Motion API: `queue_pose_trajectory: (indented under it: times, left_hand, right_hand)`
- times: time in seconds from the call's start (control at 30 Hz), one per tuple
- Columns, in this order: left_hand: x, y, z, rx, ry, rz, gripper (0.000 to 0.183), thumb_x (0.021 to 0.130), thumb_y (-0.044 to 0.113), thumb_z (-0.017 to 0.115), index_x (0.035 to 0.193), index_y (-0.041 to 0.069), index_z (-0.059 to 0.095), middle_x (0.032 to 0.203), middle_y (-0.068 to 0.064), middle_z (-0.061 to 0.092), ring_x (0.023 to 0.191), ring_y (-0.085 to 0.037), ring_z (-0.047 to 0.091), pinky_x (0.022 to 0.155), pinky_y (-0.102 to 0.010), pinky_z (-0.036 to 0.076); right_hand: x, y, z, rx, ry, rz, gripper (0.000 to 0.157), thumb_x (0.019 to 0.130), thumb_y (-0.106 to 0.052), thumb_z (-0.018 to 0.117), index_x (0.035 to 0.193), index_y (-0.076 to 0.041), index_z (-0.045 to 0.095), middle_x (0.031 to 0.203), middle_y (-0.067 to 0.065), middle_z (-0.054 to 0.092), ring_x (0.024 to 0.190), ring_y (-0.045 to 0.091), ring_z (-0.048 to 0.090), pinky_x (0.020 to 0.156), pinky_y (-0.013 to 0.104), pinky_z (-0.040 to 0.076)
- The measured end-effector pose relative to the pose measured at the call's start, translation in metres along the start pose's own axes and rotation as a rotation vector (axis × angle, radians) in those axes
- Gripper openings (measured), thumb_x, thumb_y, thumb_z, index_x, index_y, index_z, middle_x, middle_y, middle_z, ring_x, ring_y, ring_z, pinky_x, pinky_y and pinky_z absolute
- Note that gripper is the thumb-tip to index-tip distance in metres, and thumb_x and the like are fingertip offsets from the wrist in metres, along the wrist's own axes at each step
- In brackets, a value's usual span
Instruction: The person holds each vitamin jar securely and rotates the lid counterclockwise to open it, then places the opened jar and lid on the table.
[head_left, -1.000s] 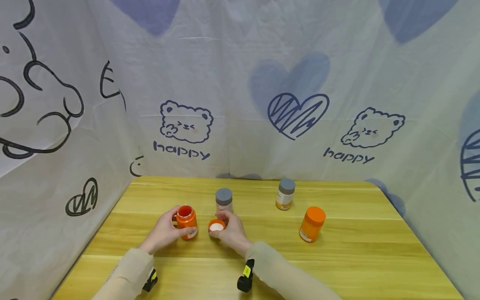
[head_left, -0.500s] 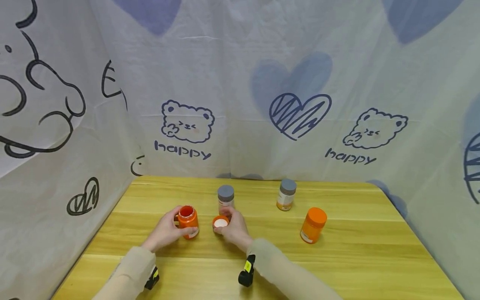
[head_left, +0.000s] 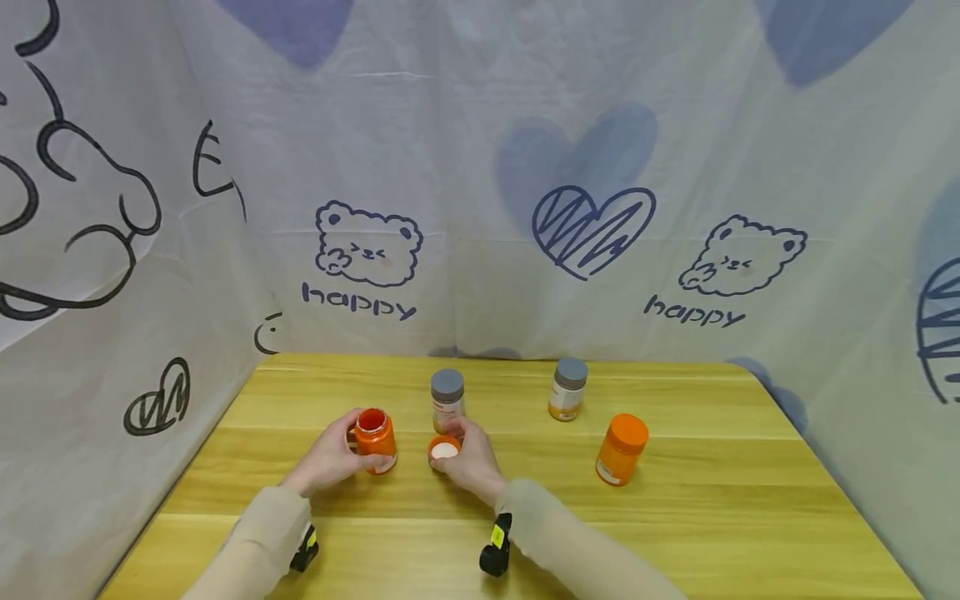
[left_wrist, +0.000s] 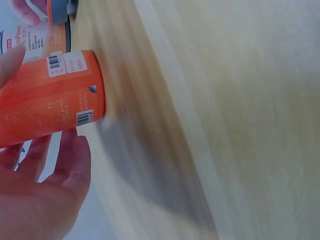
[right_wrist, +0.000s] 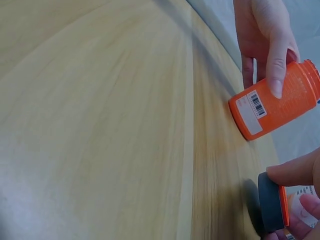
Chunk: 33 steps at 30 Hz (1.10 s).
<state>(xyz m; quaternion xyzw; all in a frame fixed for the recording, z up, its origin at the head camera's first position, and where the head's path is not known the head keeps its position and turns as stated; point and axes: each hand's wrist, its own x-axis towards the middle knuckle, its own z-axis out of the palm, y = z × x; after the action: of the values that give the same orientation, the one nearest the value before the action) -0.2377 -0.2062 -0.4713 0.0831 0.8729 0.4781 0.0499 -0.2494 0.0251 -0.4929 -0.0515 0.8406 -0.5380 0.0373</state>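
Note:
My left hand [head_left: 326, 458] grips an uncapped orange plastic bottle [head_left: 377, 443] around its side, mouth up. The left wrist view shows barcode labels near the base of this bottle [left_wrist: 45, 100]. Just to the right, my right hand [head_left: 477, 467] pinches a screw lid [head_left: 444, 451] by its edge, white liner facing up. In the right wrist view the lid [right_wrist: 271, 202] has a dark grey outside and an orange rim, and sits low over the table. Directly behind the lid stands a grey-capped bottle [head_left: 447, 387], its lower part partly covered by my right fingers.
A second grey-capped bottle [head_left: 567, 393] stands farther back on the right. Nearer and further right is an orange bottle with an orange cap [head_left: 622, 450]. The wooden table [head_left: 712, 517] meets a printed cloth [head_left: 480, 275] behind and at both sides.
My right hand has moved the lid slightly right, away from the uncapped bottle. The grey-capped bottle behind it has shifted a little farther back. My left hand keeps its grip.

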Motion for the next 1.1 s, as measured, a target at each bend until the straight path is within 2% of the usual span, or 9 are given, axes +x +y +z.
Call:
queue_pose_trajectory:
  times: [0.17,0.4,0.5,0.63,0.8,1.1]
  left_hand:
    - [-0.002,-0.002,0.002,0.016,-0.005,-0.014,0.069,0.079,0.013,0.086,0.136,0.001,0.049,0.129,-0.019,0.063,0.11,-0.032,0.065,0.096,-0.049,0.053]
    - [-0.002,-0.005,0.005,0.045,-0.01,-0.046,0.074,0.075,0.013,0.088,0.137,0.001,0.048,0.131,-0.02,0.063,0.113,-0.037,0.065,0.1,-0.056,0.05]
    - [-0.003,-0.007,0.004,0.063,-0.023,-0.063,0.075,0.075,0.013,0.088,0.137,0.0,0.048,0.129,-0.021,0.064,0.11,-0.035,0.065,0.097,-0.054,0.051]
    - [-0.003,-0.007,0.004,0.08,-0.03,-0.082,0.076,0.074,0.015,0.089,0.137,-0.001,0.05,0.126,-0.019,0.065,0.106,-0.03,0.064,0.095,-0.052,0.051]
    - [-0.002,-0.008,0.006,0.087,-0.036,-0.069,0.077,0.072,0.014,0.09,0.136,-0.004,0.05,0.128,-0.021,0.065,0.113,-0.034,0.063,0.104,-0.058,0.046]
    - [0.0,-0.008,0.008,0.147,-0.021,-0.09,0.069,0.074,0.019,0.088,0.129,-0.007,0.054,0.124,-0.023,0.066,0.109,-0.033,0.064,0.104,-0.058,0.046]
  right_hand:
    - [-0.001,0.001,-0.001,-0.013,0.009,-0.022,0.05,0.071,0.003,0.086,0.115,-0.001,0.062,0.116,0.017,0.063,0.11,0.031,0.06,0.102,0.051,0.048]
    - [-0.001,0.004,-0.004,-0.018,0.004,-0.017,0.052,0.071,0.001,0.086,0.116,-0.001,0.061,0.12,0.018,0.062,0.111,0.032,0.061,0.101,0.051,0.049]
    - [-0.001,0.006,-0.006,-0.026,0.009,-0.001,0.055,0.071,-0.004,0.088,0.119,-0.002,0.059,0.121,0.018,0.061,0.113,0.033,0.06,0.101,0.051,0.049]
    - [-0.001,0.009,-0.01,-0.07,0.008,0.009,0.059,0.068,-0.008,0.091,0.117,-0.002,0.058,0.116,0.017,0.061,0.11,0.031,0.058,0.099,0.05,0.049]
    - [-0.001,0.012,-0.014,-0.125,-0.023,0.016,0.061,0.064,-0.01,0.094,0.114,-0.002,0.06,0.112,0.016,0.06,0.103,0.027,0.055,0.094,0.047,0.049]
    - [0.0,0.014,-0.015,-0.237,-0.069,-0.004,0.058,0.068,-0.016,0.093,0.114,0.0,0.062,0.111,0.015,0.058,0.102,0.027,0.053,0.093,0.046,0.048]
